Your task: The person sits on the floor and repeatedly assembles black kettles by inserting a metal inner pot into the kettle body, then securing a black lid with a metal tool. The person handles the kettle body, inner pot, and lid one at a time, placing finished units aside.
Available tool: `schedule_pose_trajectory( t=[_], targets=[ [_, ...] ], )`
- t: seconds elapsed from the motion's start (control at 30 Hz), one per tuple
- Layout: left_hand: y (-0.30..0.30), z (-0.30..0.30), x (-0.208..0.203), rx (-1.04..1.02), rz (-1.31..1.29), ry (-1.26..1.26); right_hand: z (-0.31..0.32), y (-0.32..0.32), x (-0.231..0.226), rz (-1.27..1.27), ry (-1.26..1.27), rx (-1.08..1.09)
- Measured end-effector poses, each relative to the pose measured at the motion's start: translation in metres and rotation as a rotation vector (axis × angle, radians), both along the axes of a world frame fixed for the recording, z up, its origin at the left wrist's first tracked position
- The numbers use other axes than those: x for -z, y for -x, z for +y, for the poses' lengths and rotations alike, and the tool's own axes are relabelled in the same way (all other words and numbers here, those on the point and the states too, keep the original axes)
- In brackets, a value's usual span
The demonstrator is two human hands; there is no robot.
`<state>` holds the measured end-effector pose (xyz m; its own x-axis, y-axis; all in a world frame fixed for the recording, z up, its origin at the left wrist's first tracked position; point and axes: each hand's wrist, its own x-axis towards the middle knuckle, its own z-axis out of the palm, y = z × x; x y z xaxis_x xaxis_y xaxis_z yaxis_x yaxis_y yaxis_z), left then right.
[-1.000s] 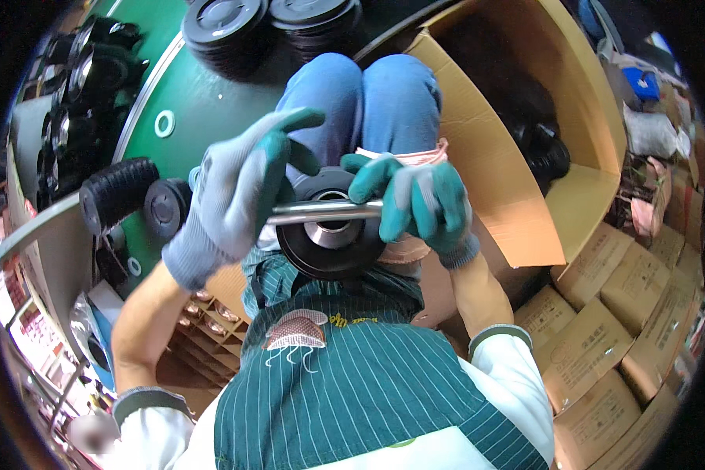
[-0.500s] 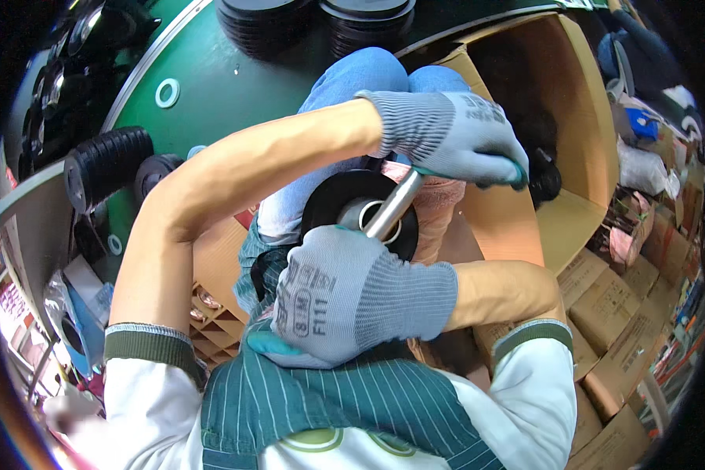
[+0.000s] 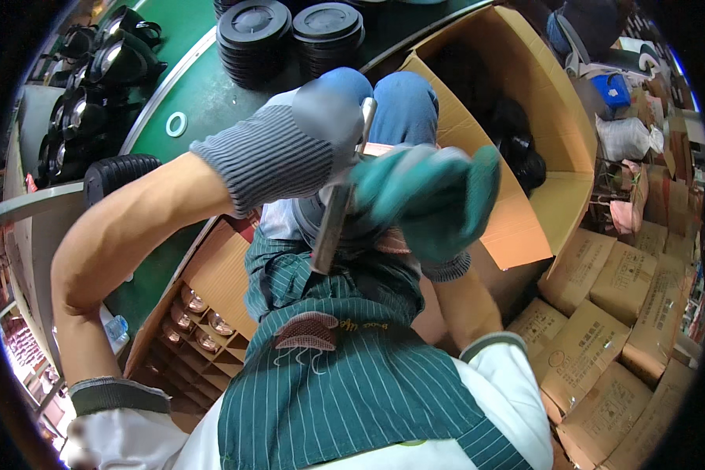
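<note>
A bare metal bar (image 3: 331, 235) slants over my lap, its upper end rising past my left hand (image 3: 321, 121). That hand wears a grey knit glove and is closed around the bar's upper part; its fingertips are hidden and blurred. My right hand (image 3: 427, 196) is just to the right of the bar, teal palm side up, smeared by motion, its fingertips close to the metal. Whether they grip it I cannot make out. Beneath the hands, between my thighs, a dark round part (image 3: 309, 213) shows only its edge.
Stacks of black round discs (image 3: 254, 35) stand on the green table (image 3: 188, 86), near a pale ring (image 3: 176, 124). An open carton (image 3: 560, 149) holding black items is at right, above closed cartons (image 3: 587, 341). A divided box (image 3: 204, 321) with shiny pieces lies lower left.
My left hand has moved left with the bar, which now stands steeper. My right hand has swung right and up and turned its palm upward. The round part is now mostly covered.
</note>
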<state>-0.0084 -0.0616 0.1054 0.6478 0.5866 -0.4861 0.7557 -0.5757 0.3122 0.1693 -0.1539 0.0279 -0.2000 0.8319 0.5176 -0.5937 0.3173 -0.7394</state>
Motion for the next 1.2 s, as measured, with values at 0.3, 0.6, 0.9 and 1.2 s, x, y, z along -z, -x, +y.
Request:
schedule_pose_trajectory(
  t=[0.3, 0.6, 0.9, 1.2],
  targets=[
    [-0.040, -0.018, 0.020, 0.028, 0.562, -0.068, 0.013, 0.002, 0.082, 0.278, 0.713, -0.023],
    [-0.037, -0.040, 0.025, -0.355, 0.108, -0.154, 0.122, 0.015, 0.115, 0.166, 1.104, -0.313],
    [0.004, -0.020, 0.046, 0.119, -0.071, -0.170, 0.042, -0.016, 0.093, -0.015, 0.858, 0.377],
    [0.052, 0.019, 0.082, 0.500, -0.451, -0.297, -0.021, 0.024, 0.037, -0.370, 0.295, 0.677]
  ],
)
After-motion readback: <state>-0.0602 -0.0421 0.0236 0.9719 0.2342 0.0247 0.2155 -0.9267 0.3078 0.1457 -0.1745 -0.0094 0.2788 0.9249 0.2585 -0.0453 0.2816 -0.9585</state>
